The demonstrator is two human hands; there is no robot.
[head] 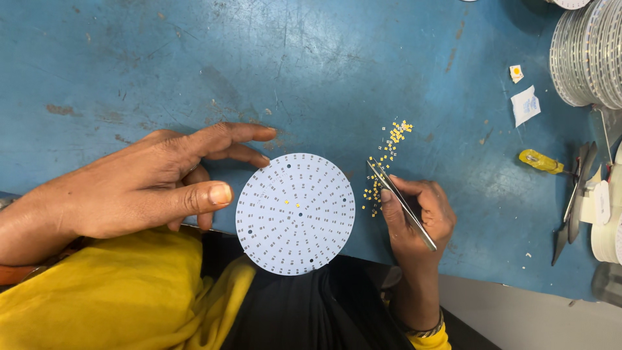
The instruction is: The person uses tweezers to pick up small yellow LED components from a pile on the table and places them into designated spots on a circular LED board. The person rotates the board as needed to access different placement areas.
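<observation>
A round white circuit board (295, 214) with rings of small pads lies at the near edge of the blue table, partly over the edge. Two tiny yellow chips sit near its centre. My left hand (152, 181) rests beside the board's left rim, fingers spread, fingertips at its upper left edge, holding nothing. My right hand (418, 214) grips metal tweezers (400, 202), tips pointing up-left toward a scatter of small yellow chips (387, 155) on the table right of the board.
A stack of round white boards (589, 52) stands at the top right. A small white packet (525, 105), a yellow-handled tool (543, 162), dark metal tools (573, 201) and white rolls (606, 227) lie along the right side. Blue worn tabletop (194, 65) stretches beyond.
</observation>
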